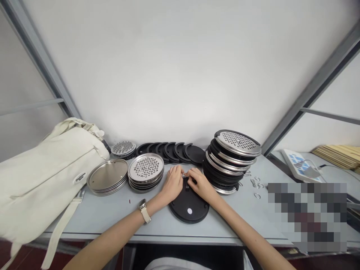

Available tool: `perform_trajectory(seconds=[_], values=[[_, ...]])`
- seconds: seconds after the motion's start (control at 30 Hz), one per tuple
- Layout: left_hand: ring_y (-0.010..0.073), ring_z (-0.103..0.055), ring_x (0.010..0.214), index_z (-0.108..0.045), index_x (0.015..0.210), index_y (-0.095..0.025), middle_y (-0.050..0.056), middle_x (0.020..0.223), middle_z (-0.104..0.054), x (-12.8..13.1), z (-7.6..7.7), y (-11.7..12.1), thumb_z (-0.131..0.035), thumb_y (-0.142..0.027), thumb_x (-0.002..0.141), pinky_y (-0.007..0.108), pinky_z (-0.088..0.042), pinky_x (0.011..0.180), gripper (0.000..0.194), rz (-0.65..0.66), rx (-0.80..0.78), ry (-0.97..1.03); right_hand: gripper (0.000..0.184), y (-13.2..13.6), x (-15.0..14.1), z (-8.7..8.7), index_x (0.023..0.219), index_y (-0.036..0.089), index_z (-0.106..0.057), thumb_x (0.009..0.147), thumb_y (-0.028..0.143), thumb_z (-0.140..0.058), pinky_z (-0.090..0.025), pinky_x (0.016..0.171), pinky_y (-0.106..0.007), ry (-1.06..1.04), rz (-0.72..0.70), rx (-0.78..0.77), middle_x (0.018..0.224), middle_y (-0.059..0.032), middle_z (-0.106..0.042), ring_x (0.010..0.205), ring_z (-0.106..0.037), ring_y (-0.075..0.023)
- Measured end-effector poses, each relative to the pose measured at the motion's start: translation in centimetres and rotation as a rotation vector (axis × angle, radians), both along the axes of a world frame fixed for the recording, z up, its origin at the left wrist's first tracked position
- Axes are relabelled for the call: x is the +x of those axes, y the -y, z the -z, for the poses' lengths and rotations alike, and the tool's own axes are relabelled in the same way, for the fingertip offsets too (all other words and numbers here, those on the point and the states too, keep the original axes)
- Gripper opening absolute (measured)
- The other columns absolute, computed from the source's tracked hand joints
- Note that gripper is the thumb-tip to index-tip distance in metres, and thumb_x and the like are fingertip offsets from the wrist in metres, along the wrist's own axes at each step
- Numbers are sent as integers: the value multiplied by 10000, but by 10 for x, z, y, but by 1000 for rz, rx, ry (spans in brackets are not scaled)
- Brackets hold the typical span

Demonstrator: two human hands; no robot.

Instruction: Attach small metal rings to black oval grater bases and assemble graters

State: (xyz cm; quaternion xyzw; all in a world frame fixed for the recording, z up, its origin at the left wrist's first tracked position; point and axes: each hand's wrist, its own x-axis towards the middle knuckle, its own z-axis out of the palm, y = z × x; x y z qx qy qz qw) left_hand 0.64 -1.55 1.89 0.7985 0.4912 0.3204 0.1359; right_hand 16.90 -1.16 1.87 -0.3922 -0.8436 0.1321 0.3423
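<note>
A round black plate with a white dot lies on the table in front of me. At its far edge, my left hand and my right hand meet with fingers pinched. A small shiny metal piece shows between the fingertips, mostly hidden, so its exact shape is unclear. Just left of my left hand stands a stack of perforated metal grater discs. To the right of my right hand rises a tall, tilted pile of black plates and metal discs.
Plain metal discs are stacked at left, beside a cream backpack. Small graters and overlapping black plates line the wall. Several loose metal rings lie right of the tall pile. Farther right are a white-and-blue box and wooden boards.
</note>
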Motion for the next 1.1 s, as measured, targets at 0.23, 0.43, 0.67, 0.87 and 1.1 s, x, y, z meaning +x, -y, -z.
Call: perform_trajectory(seconds=[0.23,0.43,0.67,0.87,1.1], values=[[199,-512,944,-445,872,-199,49,941,-547,3,-4,2,-380,-78,841,369,-402,879,142,-23,37,32,195,0,2,1,814,209,-495,824,28,-423,-408,721,-301,-12,-6,-6,790,-11,-468,783,-485,-189],[192,-524,916,-471,879,-198,42,937,-564,2,-5,2,-409,-78,836,356,-401,854,141,24,19,60,190,1,1,0,809,213,-493,825,38,-420,-409,711,-306,-19,11,2,784,-16,-484,778,-483,-193],[185,-538,887,-509,845,-196,23,889,-589,0,-3,0,-392,-59,861,344,-384,832,181,76,17,55,168,1,2,0,758,218,-429,838,70,-435,-402,709,-314,-19,66,8,761,-6,-471,766,-470,-194],[183,-561,879,-570,841,-194,19,868,-628,-2,-5,-2,-424,-61,863,354,-381,859,200,74,15,66,163,3,4,-1,827,212,-484,952,187,-383,-420,714,-322,-94,128,-11,804,-26,-512,759,-500,-190],[176,-582,863,-615,816,-191,13,862,-663,-4,-4,-2,-445,-60,858,352,-383,869,218,115,32,96,254,-11,-3,-3,875,222,-491,998,319,-291,-470,756,-337,-164,174,-120,816,-36,-573,807,-575,-202]])
